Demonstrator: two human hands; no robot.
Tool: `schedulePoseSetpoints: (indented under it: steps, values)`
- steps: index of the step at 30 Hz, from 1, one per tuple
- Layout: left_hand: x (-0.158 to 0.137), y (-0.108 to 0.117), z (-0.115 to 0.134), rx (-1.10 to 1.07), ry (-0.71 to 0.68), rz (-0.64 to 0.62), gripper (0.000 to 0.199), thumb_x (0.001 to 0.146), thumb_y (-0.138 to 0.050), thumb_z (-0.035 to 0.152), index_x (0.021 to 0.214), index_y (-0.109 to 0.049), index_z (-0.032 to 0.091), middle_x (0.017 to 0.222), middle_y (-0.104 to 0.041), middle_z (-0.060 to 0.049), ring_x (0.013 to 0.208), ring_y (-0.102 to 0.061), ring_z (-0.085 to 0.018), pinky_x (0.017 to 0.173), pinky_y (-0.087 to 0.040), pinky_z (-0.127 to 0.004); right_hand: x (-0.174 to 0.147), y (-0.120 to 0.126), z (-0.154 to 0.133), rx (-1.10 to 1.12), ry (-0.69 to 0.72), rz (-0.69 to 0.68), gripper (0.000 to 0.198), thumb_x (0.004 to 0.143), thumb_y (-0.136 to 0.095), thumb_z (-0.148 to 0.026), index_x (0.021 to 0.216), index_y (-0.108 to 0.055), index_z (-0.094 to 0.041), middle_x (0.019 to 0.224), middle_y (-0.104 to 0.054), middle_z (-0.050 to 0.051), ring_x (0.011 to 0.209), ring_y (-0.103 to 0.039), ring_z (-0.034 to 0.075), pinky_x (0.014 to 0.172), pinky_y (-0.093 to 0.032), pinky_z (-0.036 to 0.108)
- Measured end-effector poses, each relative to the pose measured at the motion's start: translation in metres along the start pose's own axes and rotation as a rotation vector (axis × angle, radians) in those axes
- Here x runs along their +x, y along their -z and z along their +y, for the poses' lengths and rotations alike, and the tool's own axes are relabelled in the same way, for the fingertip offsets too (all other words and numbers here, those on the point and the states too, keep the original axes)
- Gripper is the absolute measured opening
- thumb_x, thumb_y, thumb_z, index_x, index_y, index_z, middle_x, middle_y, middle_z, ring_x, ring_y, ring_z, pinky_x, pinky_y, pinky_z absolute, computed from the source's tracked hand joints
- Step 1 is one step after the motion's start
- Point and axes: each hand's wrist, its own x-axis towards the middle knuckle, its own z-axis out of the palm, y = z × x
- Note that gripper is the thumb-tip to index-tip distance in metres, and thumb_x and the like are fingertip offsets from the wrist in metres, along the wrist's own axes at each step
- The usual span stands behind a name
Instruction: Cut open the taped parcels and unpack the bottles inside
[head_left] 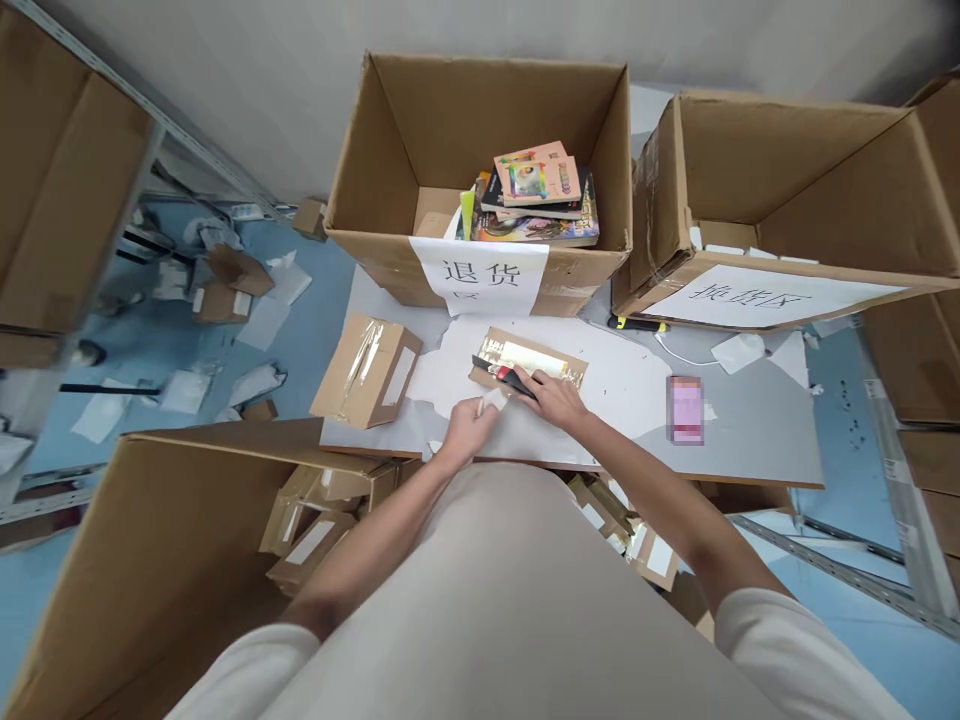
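A small flat cardboard package (574, 371) with shiny tape lies on the white paper covering the table. My right hand (553, 398) is closed around a red and black utility knife (511, 377), whose blade end points left across the near left part of the package. Just below and left of it, my left hand (466, 430) is closed, pinching a small white piece of paper (493, 400) at the package's near edge. Left of both hands sits a taped cardboard box (366, 372) with a white label on its side.
Behind the package stands a large open carton (375, 262) holding several books (536, 205). Another labelled carton (664, 215) is to its right. A yellow and black tool (637, 324) and a pink, blurred-out item (685, 410) lie right. An open carton (187, 560) with small boxes stands front left.
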Motion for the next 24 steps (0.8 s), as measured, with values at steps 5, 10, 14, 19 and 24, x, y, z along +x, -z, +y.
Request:
schedulePoseSetpoints:
  steps: [5,10,14,19,24]
  values:
    - [0.013,0.028,0.008,-0.181,0.019,0.030,0.028,0.073,-0.051,0.043,0.061,-0.049,0.017,0.046,-0.044,0.005,0.041,-0.039,-0.008,0.043,-0.030,-0.020,0.000,-0.003,0.012,0.146,0.039,0.016,0.063,0.093,-0.027,-0.057,0.150,-0.010,-0.034,0.129,-0.052,0.008,0.099,-0.060,0.025,0.075,-0.045,0.031]
    - [0.020,0.050,0.006,-0.194,0.011,-0.010,0.037,0.073,-0.045,0.041,0.088,-0.062,0.012,0.057,-0.056,0.001,0.048,-0.049,-0.012,0.047,-0.039,-0.024,-0.001,-0.012,0.020,0.358,-0.015,0.143,0.069,0.090,-0.036,-0.058,0.149,-0.018,-0.027,0.136,-0.050,0.009,0.114,-0.053,0.027,0.086,-0.044,0.034]
    - [0.025,0.077,-0.003,0.232,-0.086,0.023,0.052,0.071,-0.052,0.031,0.119,-0.055,0.010,0.086,-0.068,-0.007,0.074,-0.062,-0.019,0.069,-0.050,-0.030,-0.001,-0.016,0.017,0.467,-0.070,0.230,0.066,0.089,-0.041,-0.055,0.146,-0.028,-0.026,0.135,-0.052,0.008,0.114,-0.054,0.027,0.090,-0.044,0.037]
    - [0.044,0.105,-0.023,0.720,-0.126,0.277,0.048,0.083,-0.044,0.023,0.130,-0.045,0.011,0.115,-0.063,-0.016,0.105,-0.060,-0.029,0.089,-0.047,-0.042,-0.017,-0.018,0.023,0.532,0.011,0.319,0.061,0.089,-0.042,-0.050,0.144,-0.033,-0.024,0.130,-0.055,0.009,0.112,-0.054,0.026,0.090,-0.045,0.038]
    - [0.067,0.092,-0.042,0.953,-0.007,0.152,0.053,0.083,-0.044,0.017,0.135,-0.041,0.007,0.142,-0.041,-0.022,0.133,-0.036,-0.036,0.104,-0.035,-0.050,-0.054,-0.030,0.042,0.675,-0.019,0.465,0.054,0.093,-0.036,-0.042,0.143,-0.035,-0.023,0.126,-0.057,0.010,0.114,-0.054,0.024,0.094,-0.045,0.039]
